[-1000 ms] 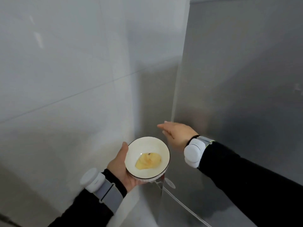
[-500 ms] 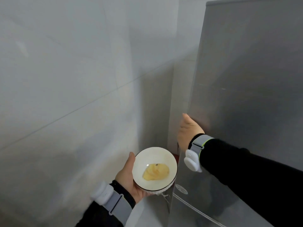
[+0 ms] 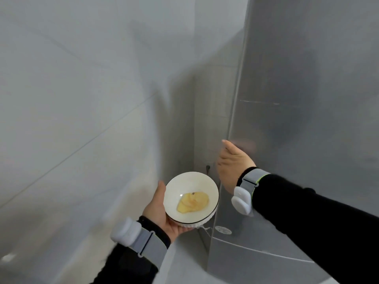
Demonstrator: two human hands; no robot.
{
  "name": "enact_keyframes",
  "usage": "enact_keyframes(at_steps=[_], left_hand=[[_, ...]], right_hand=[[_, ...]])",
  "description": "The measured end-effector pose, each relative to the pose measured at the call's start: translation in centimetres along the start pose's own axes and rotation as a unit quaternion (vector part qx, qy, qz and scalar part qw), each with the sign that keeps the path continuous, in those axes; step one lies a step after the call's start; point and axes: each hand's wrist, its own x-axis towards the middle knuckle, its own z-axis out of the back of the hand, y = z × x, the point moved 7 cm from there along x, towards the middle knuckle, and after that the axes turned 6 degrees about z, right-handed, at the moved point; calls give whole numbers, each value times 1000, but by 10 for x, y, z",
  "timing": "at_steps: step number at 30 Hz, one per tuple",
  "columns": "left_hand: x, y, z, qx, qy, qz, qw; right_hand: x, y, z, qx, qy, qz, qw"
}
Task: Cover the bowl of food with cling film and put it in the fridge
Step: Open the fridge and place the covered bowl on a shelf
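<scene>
A white bowl (image 3: 190, 185) with a dark rim holds a yellow piece of food (image 3: 192, 202). My left hand (image 3: 162, 212) cups the bowl from below, thumb against its left rim. A shred of clear cling film (image 3: 203, 228) hangs under the bowl; whether film lies over the top is hard to tell. The grey fridge door (image 3: 307, 99) fills the right side. My right hand (image 3: 231, 165) is at the door's left edge, just right of the bowl, thumb up and fingers hidden round the edge.
A grey tiled wall (image 3: 82, 99) runs close along the left and meets a corner behind the bowl. A narrow gap separates wall and fridge. A seam (image 3: 256, 250) marks a lower fridge door beneath.
My right hand went from reaching across in front of the fridge to its left door edge, and the fingers wrapped round it. The bowl stayed in my left hand.
</scene>
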Motion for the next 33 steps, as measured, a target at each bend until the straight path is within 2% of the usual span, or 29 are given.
enact_keyframes(at_steps=[9,12,15,22,26,33], left_hand=[[-21,9,9,-27,36,-4,999],[-21,18,15,-9,28,-8,1000],[-17,23,23,14,16,-5,1000],[-10,36,33,45,32,22,998],[-12,49,30,50,67,46,995],[-21,79,10,97,85,76,989]], right_hand=[[-61,39,24,2,-69,33,997],[-85,53,36,-18,-106,10,994],[-105,64,45,18,-130,-4,991],[-148,86,64,74,-162,-86,980],[-182,98,78,140,-214,-160,953],[-235,109,96,211,-206,-270,917]])
